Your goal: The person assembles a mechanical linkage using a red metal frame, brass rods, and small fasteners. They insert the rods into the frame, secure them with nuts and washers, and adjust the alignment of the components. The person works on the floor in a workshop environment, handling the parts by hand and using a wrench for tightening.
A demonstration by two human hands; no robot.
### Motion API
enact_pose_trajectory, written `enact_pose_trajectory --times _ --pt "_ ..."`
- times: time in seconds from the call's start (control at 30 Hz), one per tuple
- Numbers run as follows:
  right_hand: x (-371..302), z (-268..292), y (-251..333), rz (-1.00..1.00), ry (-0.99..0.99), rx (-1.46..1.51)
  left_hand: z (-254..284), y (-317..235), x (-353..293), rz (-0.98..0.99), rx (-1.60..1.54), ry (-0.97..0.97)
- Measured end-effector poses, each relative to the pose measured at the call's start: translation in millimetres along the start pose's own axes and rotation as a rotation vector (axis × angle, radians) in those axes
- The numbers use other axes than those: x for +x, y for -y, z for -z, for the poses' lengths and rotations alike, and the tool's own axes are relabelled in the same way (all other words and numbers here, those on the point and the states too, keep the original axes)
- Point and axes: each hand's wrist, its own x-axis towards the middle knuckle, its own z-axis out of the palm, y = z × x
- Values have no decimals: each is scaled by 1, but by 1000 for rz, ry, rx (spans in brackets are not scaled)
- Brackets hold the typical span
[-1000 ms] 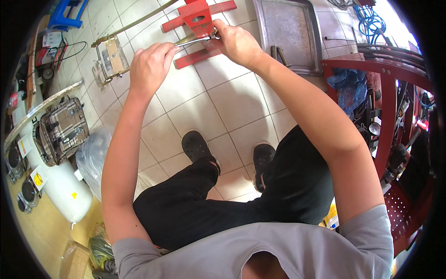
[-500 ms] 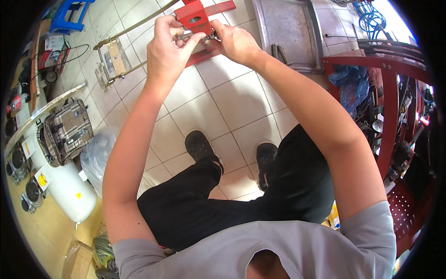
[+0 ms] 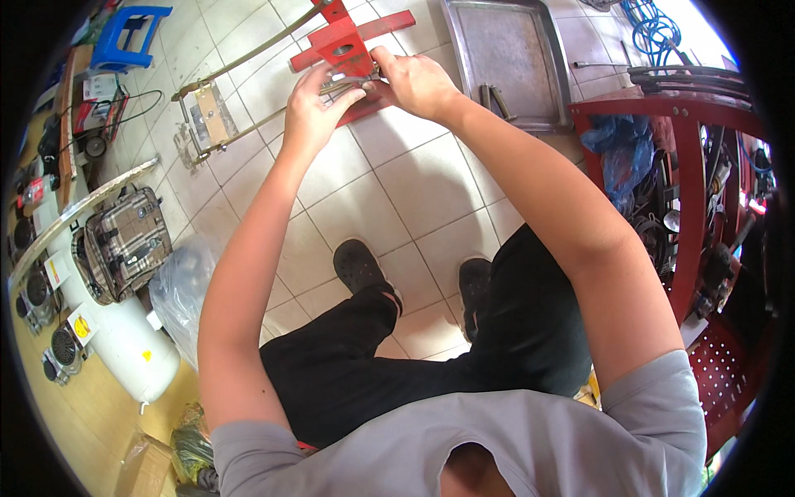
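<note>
A red metal stand (image 3: 341, 51) with a round hole in its block and crossbars stands at the top middle. Just below its block, my left hand (image 3: 310, 116) has its thumb and fingers apart, around the end of a thin metal rod. Against the block's right lower side, my right hand (image 3: 418, 83) is closed, thumb and forefinger pinched; whatever small part they hold is hidden. A long metal frame (image 3: 211, 116) with thin rods and a plate at its left end reaches toward the stand.
To the right, a metal tray (image 3: 509, 62) holds two bolt-like pieces (image 3: 497, 101). Beyond it stand a red rack (image 3: 683, 207) and a blue hose (image 3: 654, 33). At left are a blue stool (image 3: 128, 37), a plaid bag (image 3: 128, 240) and a white tank (image 3: 137, 348).
My left hand has moved slightly down and its thumb and fingers have spread. My right hand stays by the block. The whole view has shifted a little.
</note>
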Motion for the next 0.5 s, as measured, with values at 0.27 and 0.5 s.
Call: enact_pose_trajectory --times 0.27,0.5 --pt "11 20 7 -65 124 -79 -2 27 17 -394 357 -15" --pt "19 37 17 -176 221 -388 -20 20 16 -413 237 -137"
